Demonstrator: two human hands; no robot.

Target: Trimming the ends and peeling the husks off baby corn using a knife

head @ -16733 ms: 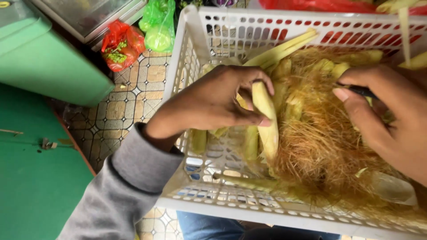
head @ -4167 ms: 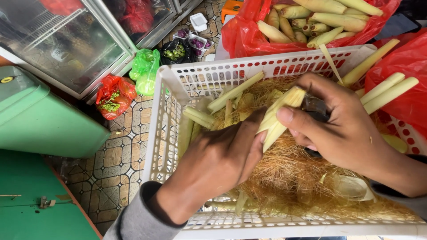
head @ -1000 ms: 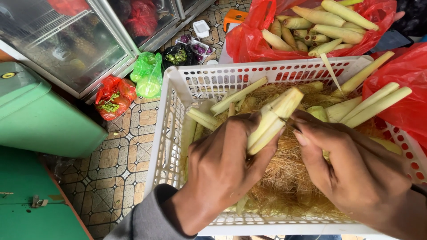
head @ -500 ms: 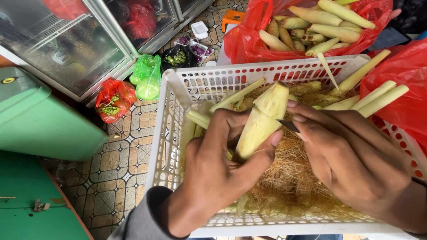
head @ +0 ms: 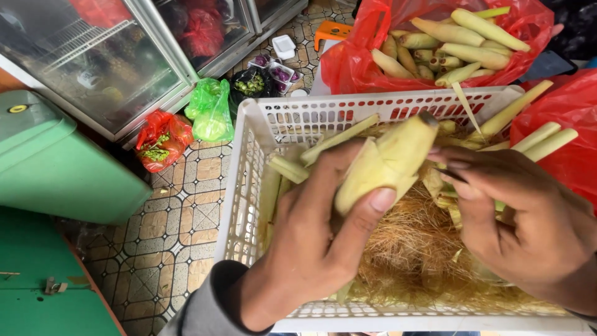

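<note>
Left hand [head: 311, 249] wrapped round pale husked ear [head: 388, 165], held above white crate [head: 249, 205], thumb pressing husk edge; right hand [head: 522, 230] beside ear's right, fingers curled on thin dark blade, mostly hidden
Judgement: keep ear steady, peel away from thumb, let husk fall into crate
Crate: brown silk [head: 416, 249], stripped husks
Beyond crate: red bag [head: 435, 43] of peeled ears; left of crate, green bag [head: 211, 112]
</note>
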